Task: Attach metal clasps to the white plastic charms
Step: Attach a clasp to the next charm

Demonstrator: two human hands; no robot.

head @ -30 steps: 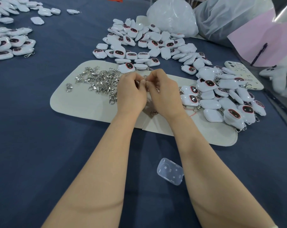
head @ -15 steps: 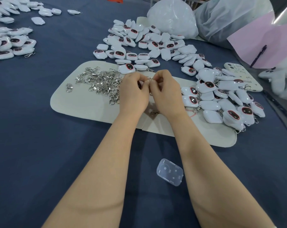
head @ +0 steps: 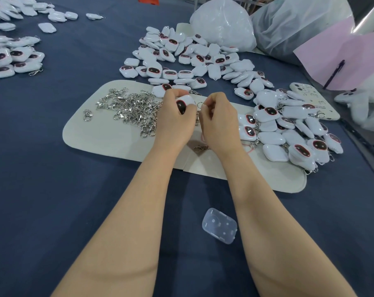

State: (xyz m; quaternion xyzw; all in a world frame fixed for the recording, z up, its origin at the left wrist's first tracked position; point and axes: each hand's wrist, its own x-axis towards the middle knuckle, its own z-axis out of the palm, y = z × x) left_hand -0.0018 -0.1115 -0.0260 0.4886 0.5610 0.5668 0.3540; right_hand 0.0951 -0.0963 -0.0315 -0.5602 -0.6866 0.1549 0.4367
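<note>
Hands have drawn a little apart over the cream mat [head: 100, 138]. Half a second ago their fingertips were pressed together with the work hidden between them. Now the white charm [head: 185, 102] shows, its dark face turned up toward the camera. The left hand [head: 175, 123] grips that charm between thumb and curled fingers. The right hand [head: 219, 123] pinches a small metal ring [head: 200, 105] just beside the charm's edge, and the rest of the clasp seems to dangle in the gap below. Whether the ring is already through the charm's loop cannot be told. The turn of the charm suggests the threading is being finished or checked rather than started. Loose clasps [head: 132, 110] lie heaped on the mat to the left. Unfitted charms [head: 192, 56] are piled on the desk [head: 42, 179] beyond it. Fitted charms [head: 289, 133] lie to the right, where this one likely belongs once joined.
</note>
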